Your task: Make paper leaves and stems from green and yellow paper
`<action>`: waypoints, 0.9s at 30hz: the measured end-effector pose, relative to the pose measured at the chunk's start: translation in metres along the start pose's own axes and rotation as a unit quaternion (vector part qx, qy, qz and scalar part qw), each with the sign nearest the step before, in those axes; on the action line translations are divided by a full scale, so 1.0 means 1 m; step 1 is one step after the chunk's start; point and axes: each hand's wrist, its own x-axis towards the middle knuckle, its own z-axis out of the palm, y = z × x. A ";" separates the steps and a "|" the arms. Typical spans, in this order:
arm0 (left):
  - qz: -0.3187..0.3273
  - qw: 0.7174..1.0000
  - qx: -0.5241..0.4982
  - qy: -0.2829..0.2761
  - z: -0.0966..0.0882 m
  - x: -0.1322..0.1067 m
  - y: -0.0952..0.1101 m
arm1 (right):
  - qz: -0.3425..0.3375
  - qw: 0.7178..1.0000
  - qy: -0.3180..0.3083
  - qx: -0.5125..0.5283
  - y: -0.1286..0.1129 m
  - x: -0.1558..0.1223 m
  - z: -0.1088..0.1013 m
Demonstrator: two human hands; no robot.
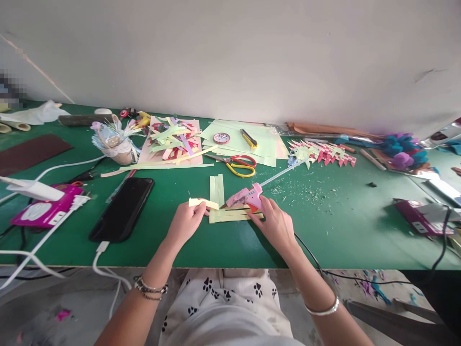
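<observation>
Looking down from the head camera, the right hand point(275, 223) is closed around a pink glue gun point(245, 196), its nozzle lowered to a mat of pale yellow paper strips point(230, 215) near the middle of the front edge of the tabletop point(324, 240). The left hand point(185, 222) pinches one loose strip point(201, 203) at the mat's left side. Hot glue could well string onto the fingertips, since the nozzle sits so close to them. A black phone point(122, 209) lies further left. No writing is legible.
</observation>
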 end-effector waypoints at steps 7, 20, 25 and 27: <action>0.018 1.000 0.003 0.006 0.001 -0.001 0.000 | -0.003 1.000 -0.008 -0.004 0.000 -0.002 -0.004; 0.023 1.000 0.013 0.009 0.000 0.000 0.002 | 0.023 0.999 -0.002 -0.024 0.019 -0.008 -0.010; 0.018 1.000 0.014 0.008 0.001 0.000 0.002 | 0.031 0.999 0.000 -0.029 0.025 -0.010 -0.012; 0.018 1.000 0.015 0.007 0.001 0.000 0.001 | 0.033 0.999 0.000 -0.031 0.027 -0.011 -0.012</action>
